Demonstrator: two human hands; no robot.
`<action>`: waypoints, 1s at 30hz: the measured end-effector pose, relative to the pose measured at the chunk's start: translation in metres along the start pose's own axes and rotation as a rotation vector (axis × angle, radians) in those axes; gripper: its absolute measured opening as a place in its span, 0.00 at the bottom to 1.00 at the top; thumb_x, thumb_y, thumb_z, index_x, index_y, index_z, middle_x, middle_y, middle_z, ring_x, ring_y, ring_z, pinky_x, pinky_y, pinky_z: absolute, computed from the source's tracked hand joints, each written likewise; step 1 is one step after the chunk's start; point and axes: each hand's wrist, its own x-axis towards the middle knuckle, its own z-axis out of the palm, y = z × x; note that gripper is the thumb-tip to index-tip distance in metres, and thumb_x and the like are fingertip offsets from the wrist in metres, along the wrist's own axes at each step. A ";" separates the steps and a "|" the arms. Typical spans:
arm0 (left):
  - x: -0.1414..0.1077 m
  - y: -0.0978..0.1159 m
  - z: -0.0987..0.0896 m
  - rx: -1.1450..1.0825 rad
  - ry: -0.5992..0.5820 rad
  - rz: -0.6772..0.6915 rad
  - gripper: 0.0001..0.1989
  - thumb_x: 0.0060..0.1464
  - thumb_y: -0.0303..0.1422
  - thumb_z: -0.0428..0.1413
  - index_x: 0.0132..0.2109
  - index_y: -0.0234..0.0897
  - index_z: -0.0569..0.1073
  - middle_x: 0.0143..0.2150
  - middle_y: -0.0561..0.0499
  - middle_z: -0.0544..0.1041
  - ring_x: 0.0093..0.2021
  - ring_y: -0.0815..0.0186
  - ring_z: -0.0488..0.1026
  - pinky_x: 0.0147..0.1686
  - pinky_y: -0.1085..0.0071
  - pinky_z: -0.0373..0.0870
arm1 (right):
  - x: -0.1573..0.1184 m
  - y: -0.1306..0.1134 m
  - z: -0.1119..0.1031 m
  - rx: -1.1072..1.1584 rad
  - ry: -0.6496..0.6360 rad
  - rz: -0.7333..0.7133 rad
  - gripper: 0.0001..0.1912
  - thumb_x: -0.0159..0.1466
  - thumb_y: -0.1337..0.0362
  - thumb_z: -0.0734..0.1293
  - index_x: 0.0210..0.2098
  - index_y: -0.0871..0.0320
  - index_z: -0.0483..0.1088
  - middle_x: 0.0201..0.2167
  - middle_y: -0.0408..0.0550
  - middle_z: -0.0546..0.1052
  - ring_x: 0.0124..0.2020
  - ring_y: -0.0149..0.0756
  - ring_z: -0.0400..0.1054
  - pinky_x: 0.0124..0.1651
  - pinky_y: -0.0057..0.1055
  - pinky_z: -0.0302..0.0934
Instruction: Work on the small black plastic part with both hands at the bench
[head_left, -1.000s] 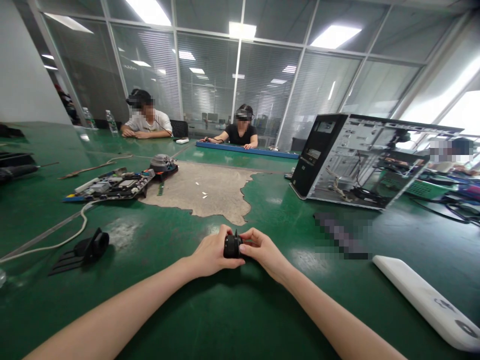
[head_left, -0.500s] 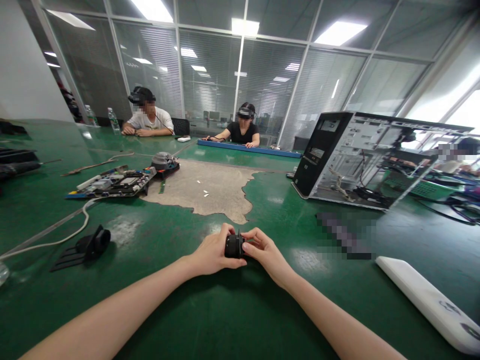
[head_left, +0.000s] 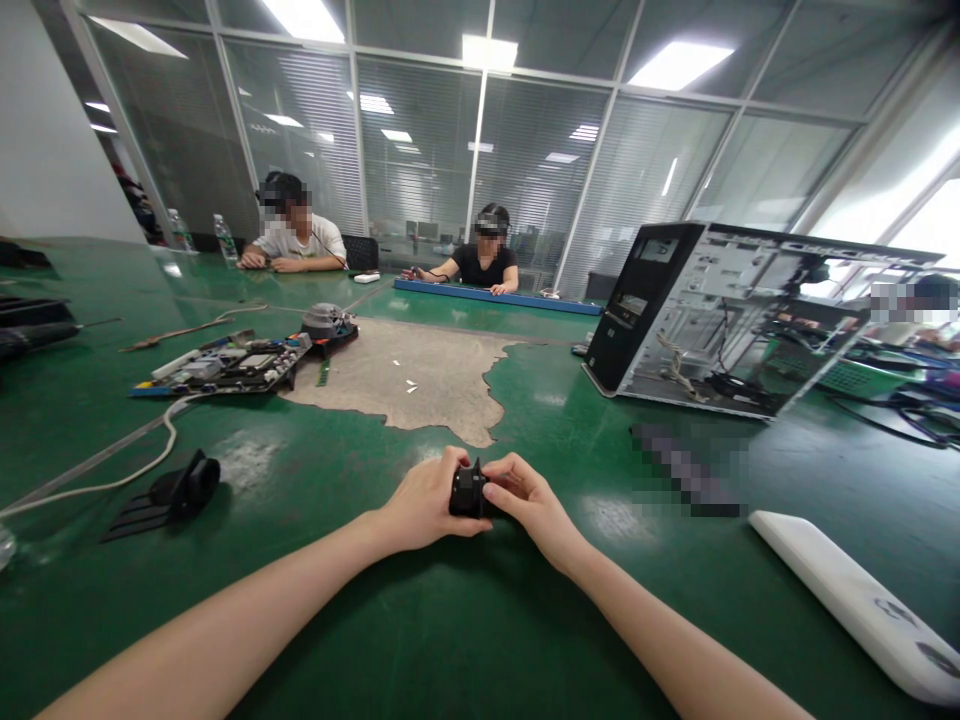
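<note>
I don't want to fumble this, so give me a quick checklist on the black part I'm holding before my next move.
1. Left grip around the black part: ok.
2. Right grip touching its right side: ok.
3. Right end of the part in plain sight: not ok, fingers cover it.
4. Part fully assembled inside: cannot tell.
5. Slatted black piece apart from the left grip: ok.

Head camera, one: close above glossy green table (head_left: 450, 640), facing forward and down, toward pale-framed glass wall (head_left: 540, 165).
</note>
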 end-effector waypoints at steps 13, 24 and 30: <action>0.000 0.000 -0.001 -0.086 0.006 -0.016 0.29 0.40 0.48 0.56 0.43 0.39 0.54 0.35 0.51 0.67 0.33 0.60 0.68 0.32 0.67 0.62 | 0.000 0.000 0.001 -0.030 -0.026 -0.008 0.11 0.54 0.60 0.66 0.35 0.55 0.63 0.36 0.43 0.69 0.39 0.33 0.64 0.41 0.31 0.58; 0.000 0.001 -0.003 -0.091 -0.005 -0.008 0.28 0.40 0.48 0.56 0.43 0.39 0.54 0.35 0.51 0.67 0.33 0.61 0.68 0.32 0.67 0.62 | 0.000 -0.001 0.001 -0.078 -0.016 -0.011 0.11 0.55 0.61 0.65 0.37 0.55 0.63 0.37 0.44 0.68 0.39 0.32 0.64 0.41 0.30 0.58; 0.000 0.001 -0.002 -0.099 0.000 -0.024 0.28 0.41 0.48 0.56 0.43 0.39 0.54 0.35 0.51 0.67 0.33 0.61 0.68 0.32 0.67 0.62 | -0.001 0.000 0.002 -0.044 -0.016 -0.029 0.12 0.53 0.60 0.66 0.36 0.55 0.63 0.35 0.44 0.68 0.39 0.33 0.64 0.38 0.30 0.59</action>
